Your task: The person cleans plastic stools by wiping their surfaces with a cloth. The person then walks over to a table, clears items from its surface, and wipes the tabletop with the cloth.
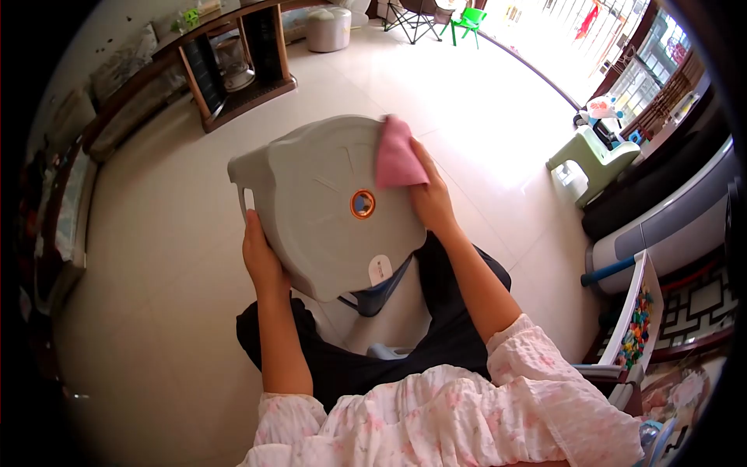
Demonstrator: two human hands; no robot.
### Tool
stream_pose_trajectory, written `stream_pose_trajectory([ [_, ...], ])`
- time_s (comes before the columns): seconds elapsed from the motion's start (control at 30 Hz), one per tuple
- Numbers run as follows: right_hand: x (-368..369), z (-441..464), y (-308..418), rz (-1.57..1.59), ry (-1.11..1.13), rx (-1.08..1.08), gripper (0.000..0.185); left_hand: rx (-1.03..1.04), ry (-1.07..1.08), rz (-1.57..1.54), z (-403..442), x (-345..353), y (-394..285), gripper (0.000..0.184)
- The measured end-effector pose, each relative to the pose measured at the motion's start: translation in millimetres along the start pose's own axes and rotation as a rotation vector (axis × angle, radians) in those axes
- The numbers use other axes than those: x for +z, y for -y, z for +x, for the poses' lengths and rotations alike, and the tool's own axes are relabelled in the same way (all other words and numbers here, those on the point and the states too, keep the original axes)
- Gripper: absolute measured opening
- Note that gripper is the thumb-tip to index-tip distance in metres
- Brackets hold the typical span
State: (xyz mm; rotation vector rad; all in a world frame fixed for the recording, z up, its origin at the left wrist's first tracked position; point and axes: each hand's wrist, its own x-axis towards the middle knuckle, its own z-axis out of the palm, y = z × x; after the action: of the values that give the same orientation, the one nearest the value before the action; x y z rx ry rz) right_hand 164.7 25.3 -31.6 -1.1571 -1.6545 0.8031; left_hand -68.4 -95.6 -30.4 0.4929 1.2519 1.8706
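Observation:
A grey plastic piece (311, 226) that looks like a small stool is held up in front of me, its broad face toward me. That face has a copper-rimmed round hole (362, 205) and a white sticker (380, 269). My left hand (263, 253) grips its left side, just below a slot-shaped handle opening. The fingers there are partly hidden behind it. In my right hand (432, 198) is a pink cloth (399, 156), lying against the upper right edge of the grey piece. Some of the right fingers are hidden by the cloth.
Below the grey piece, a dark blue object (381, 296) shows between my knees. A pale green stool (595, 159) stands on the right, with a tray of colourful small pieces (640, 319) nearer me. A wooden table (241, 62), a round pouf (329, 29) and a green chair (468, 23) stand farther off.

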Motion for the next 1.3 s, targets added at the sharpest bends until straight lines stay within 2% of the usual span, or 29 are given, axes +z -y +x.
stream_pose_trajectory([
  [0.03,-7.3,-10.1,-4.3,0.234,0.097,0.391,0.043,0.009,0.0,-0.016,-0.1,0.2,1.4,0.058],
  [0.07,-7.3,-21.6,-14.8,0.234,0.093,0.393,0.043,0.018,0.002,-0.031,-1.6,1.2,1.5,0.059],
  [0.13,-7.5,-43.7,-38.2,0.527,-0.043,0.289,0.042,0.01,0.021,-0.053,-10.7,8.7,-5.1,0.057],
  [0.17,-14.3,-51.6,-38.7,0.53,-0.053,0.295,0.042,0.001,0.036,-0.071,-16.9,11.4,-8.9,0.056],
  [0.23,-29.8,-65.0,-40.2,0.819,0.046,0.394,0.052,-0.029,0.027,-0.121,-27.7,13.3,-16.7,0.053],
  [0.27,-35.6,-67.6,-28.8,0.862,0.013,0.382,0.043,-0.048,0.013,-0.187,-30.4,12.7,-20.8,0.05],
  [0.3,-42.6,-65.1,-22.8,0.849,-0.009,0.456,0.042,-0.051,0.017,-0.18,-33.4,9.6,-21.6,0.05],
  [0.37,-52.1,-63.4,0.2,0.665,-0.054,0.394,0.042,-0.066,0.028,-0.245,-35.8,2.4,-20.6,0.044],
  [0.43,-68.5,-45.3,-2.3,0.639,0.035,0.336,0.045,-0.083,0.064,-0.268,-31.4,-2.8,-15.4,0.04],
  [0.5,-76.8,-32.5,16.2,0.608,-0.004,0.325,0.045,-0.129,0.102,-0.194,-27.7,1.6,-12.6,0.038],
  [0.57,-90.6,-24.6,17.4,0.188,0.032,0.14,0.045,-0.112,0.18,-0.23,-29.4,18.8,-11.2,0.038],
  [0.7,-117.2,-22.3,24.1,0.416,-0.007,0.237,0.037,-0.092,0.384,-0.31,-24.6,72.5,-13.4,0.04],
  [0.73,-126.0,-22.2,24.1,0.521,-0.088,0.274,0.04,-0.103,0.395,-0.305,-15.6,86.9,-8.9,0.04],
  [0.77,-133.6,-24.4,20.1,0.628,-0.174,0.315,0.044,0.015,0.468,-0.159,-5.1,101.1,-3.3,0.041],
  [0.8,-144.1,-28.7,10.4,0.417,-0.228,0.097,0.042,0.131,0.54,-0.013,2.8,116.6,1.6,0.043],
  [0.83,-158.9,-29.3,2.9,0.414,-0.244,0.11,0.042,0.115,0.552,-0.007,11.6,136.0,6.4,0.043],
  [0.9,-193.2,-26.6,-7.0,0.59,-0.443,0.238,0.035,0.545,0.586,0.478,21.5,170.5,15.4,0.044],
  [0.97,-226.7,-29.6,-54.5,0.345,-0.553,0.104,0.033,0.595,0.575,0.56,20.8,177.2,27.2,0.042],
  [1.0,-243.2,-39.1,-70.9,0.046,-0.569,0.066,0.038,0.505,0.564,0.53,20.6,172.0,36.7,0.039],
  [1.03,-252.5,-47.2,-87.4,0.041,-0.591,0.078,0.038,0.429,0.552,0.548,22.8,160.7,47.2,0.036],
  [1.1,-269.4,-67.6,-130.6,0.937,-0.944,0.383,0.044,0.206,0.54,0.624,45.4,118.6,87.5,0.031],
  [1.17,-286.7,-103.8,-229.8,0.856,-1.131,0.403,0.05,0.306,0.442,0.784,49.4,67.0,127.0,0.032],
  [1.2,-288.0,-121.7,-237.0,0.863,-1.256,0.531,0.051,0.316,0.364,0.895,58.6,32.0,149.8,0.035],
  [1.23,-284.7,-145.0,-241.8,0.869,-1.378,0.659,0.052,0.205,0.327,0.817,60.4,2.1,162.6,0.04],
  [1.27,-285.8,-176.5,-280.5,0.809,-1.395,0.707,0.053,0.357,0.197,0.881,80.3,-47.2,195.6,0.047],
  [1.3,-288.3,-211.2,-324.6,0.748,-1.407,0.754,0.054,0.443,0.04,1.166,66.4,-64.9,196.9,0.052],
])
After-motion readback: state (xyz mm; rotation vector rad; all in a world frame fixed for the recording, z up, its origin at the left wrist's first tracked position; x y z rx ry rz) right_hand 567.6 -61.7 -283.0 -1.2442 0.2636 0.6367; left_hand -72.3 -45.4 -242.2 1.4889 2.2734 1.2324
